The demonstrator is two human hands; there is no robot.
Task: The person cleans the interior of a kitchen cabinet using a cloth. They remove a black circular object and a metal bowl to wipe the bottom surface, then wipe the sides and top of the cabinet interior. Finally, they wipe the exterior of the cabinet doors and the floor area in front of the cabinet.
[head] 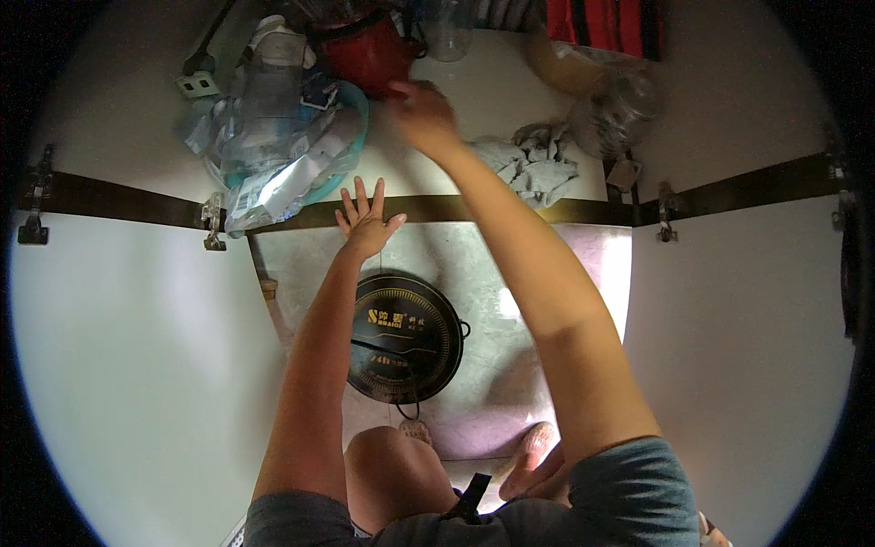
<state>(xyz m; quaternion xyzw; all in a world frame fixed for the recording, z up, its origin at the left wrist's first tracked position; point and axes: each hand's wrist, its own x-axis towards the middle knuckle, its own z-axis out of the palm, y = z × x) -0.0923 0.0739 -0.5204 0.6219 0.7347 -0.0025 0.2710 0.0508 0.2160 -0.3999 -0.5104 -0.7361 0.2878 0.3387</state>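
Note:
My left hand (369, 225) hovers with fingers spread at the front edge of a low cabinet (437, 207), holding nothing. Deeper inside, my right hand (427, 119) is blurred beside the lower side of a red container (366, 55); whether it touches the container is unclear. Left of both hands, a turquoise basket (357, 137) bears a heap of clear plastic packaging (273, 184), some of it hanging over the cabinet's front edge. A crumpled grey cloth (543, 171) lies on the cabinet floor, right of my right forearm.
White doors (150, 328) with metal hinges (213, 220) stand open on both sides. A round black lidded object (410, 342) with gold printing rests on the floor before my feet. Glass jars (625, 102), a red-and-black striped item (605, 27) and a power strip (198, 84) are inside.

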